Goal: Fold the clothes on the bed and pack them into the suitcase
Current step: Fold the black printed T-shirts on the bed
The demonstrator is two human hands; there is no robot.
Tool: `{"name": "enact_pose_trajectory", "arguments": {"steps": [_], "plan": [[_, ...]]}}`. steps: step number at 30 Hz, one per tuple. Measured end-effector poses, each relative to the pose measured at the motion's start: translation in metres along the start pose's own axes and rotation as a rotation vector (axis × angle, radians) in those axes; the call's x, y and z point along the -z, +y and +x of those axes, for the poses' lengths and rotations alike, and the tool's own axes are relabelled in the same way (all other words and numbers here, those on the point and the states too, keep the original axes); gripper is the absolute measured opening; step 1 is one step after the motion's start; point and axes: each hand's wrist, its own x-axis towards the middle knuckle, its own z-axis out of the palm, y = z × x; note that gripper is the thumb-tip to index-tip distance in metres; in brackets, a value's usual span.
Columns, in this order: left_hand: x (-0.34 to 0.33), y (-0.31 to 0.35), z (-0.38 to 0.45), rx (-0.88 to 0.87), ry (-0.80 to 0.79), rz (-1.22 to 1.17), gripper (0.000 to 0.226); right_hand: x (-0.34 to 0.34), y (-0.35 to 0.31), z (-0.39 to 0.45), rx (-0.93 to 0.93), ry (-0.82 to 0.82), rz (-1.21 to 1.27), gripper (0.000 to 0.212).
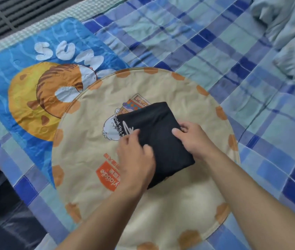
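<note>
A black garment with white lettering along one edge lies folded into a small rectangle on a round beige mat on the bed. My left hand grips its left near edge, fingers curled over the cloth. My right hand holds its right edge, thumb on top and fingers tucked under. No suitcase is in view.
A blue cartoon pillowcase lies left of the mat on the blue plaid bedsheet. A crumpled pale blue blanket sits at the far right. The bed's left edge drops to a dark floor.
</note>
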Motion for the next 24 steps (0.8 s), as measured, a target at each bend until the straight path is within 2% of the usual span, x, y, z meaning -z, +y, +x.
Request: {"name": "enact_pose_trajectory", "arguments": {"steps": [2,5,8,10,11,14,16,18,19,20,22,24], "plan": [[-0.003,-0.023,0.003,-0.022,0.064,0.176,0.056,-0.004,0.007,0.007,0.075,0.136,-0.197,0.021],[-0.009,-0.042,0.011,-0.333,0.121,0.519,0.061,-0.010,0.010,0.009,0.138,0.246,-0.338,0.037],[-0.014,-0.048,0.040,-0.600,0.068,0.747,0.066,-0.020,0.028,0.005,0.312,0.449,-0.727,0.052],[-0.015,-0.053,0.056,-0.584,-0.053,0.855,0.070,-0.029,0.046,0.001,0.419,0.508,-0.877,0.055],[-0.016,-0.056,0.063,-0.527,-0.127,0.881,0.073,-0.034,0.057,0.000,0.407,0.457,-0.929,0.059],[-0.022,-0.054,0.072,-0.400,-0.253,0.879,0.076,-0.039,0.081,0.003,0.228,0.265,-0.965,0.076],[-0.019,-0.045,0.068,-0.395,-0.194,0.787,0.077,-0.036,0.074,0.003,0.187,0.256,-0.920,0.077],[-0.012,-0.042,0.049,-0.332,0.035,0.550,0.073,-0.034,0.066,-0.001,0.219,0.268,-0.820,0.072],[-0.010,-0.042,0.034,-0.213,0.119,0.361,0.069,-0.034,0.060,-0.005,0.194,0.224,-0.714,0.069],[-0.009,-0.043,0.017,-0.041,0.124,0.129,0.065,-0.034,0.056,-0.009,0.153,0.166,-0.554,0.070],[-0.006,-0.047,-0.013,0.277,0.004,-0.332,0.050,-0.032,0.058,-0.020,0.060,0.042,-0.234,0.071],[0.011,-0.060,-0.034,0.440,-0.105,-0.655,0.032,-0.037,0.054,-0.045,-0.055,-0.090,-0.101,0.079]]}}
